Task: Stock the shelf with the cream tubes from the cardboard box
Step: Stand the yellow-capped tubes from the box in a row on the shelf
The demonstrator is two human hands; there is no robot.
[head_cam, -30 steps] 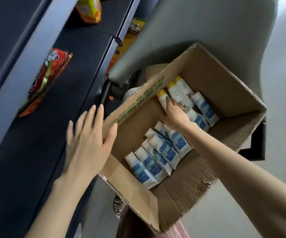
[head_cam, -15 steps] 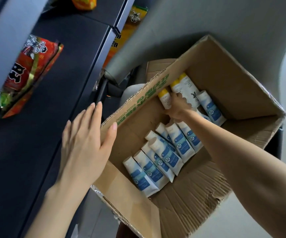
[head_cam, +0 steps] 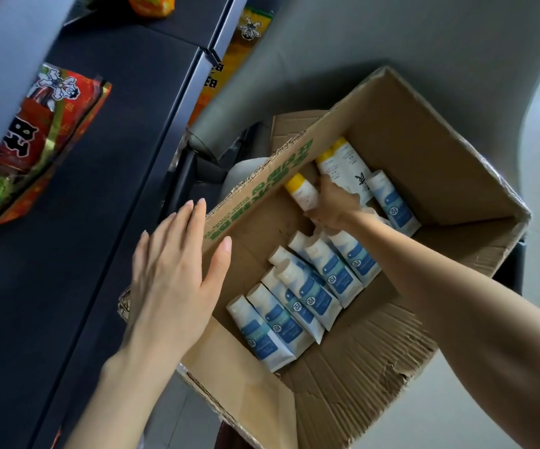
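While the left hand rests flat and relaxed across the box wall, the right hand has its fingers curled round a yellow-capped tube deep inside (long axis slanting up-left, cap toward the shelf).

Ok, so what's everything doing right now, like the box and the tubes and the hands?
cardboard box: open, flaps up.
yellow-capped tube: inside the box, gripped by the right hand.
blue-label tubes: lying in a row on the box floor.
right hand: down in the box, grips the yellow-capped tube.
left hand: fingers straight, thumb over the box's wall.
red snack bag: lying on the shelf.
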